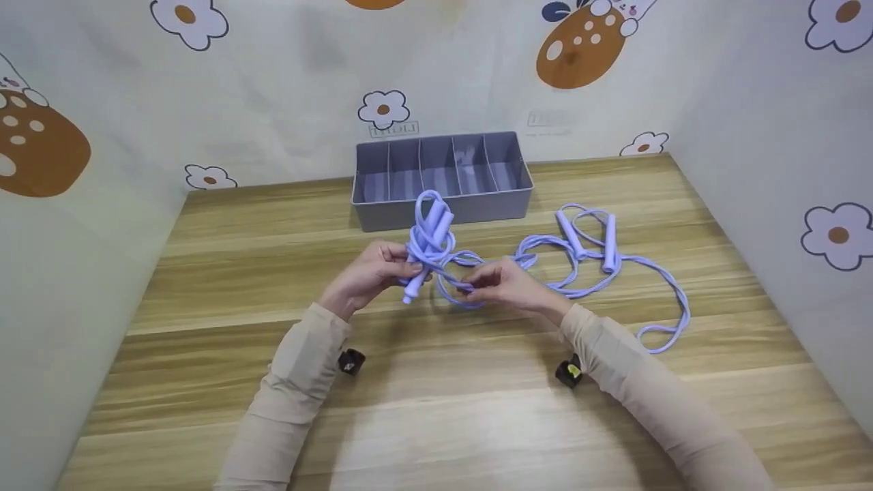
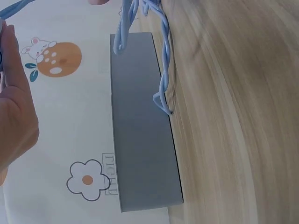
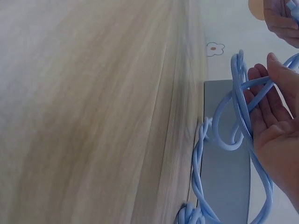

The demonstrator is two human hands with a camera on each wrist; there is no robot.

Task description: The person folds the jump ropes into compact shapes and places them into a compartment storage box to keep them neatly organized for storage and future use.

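A grey box (image 1: 491, 206) with five compartments stood midway along the far edge of the wood-grained desk (image 1: 239, 273). Behind that edge and beside the left and right edges rose pale sheeting (image 1: 273, 102) printed with flowers (image 1: 383, 109) and orange-brown fruits (image 1: 580, 68).

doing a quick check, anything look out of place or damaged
Nothing looks damaged or spilled. Only the loose rope on the table stands out: it sprawls in twisted loops, less tidy than the held bundle.
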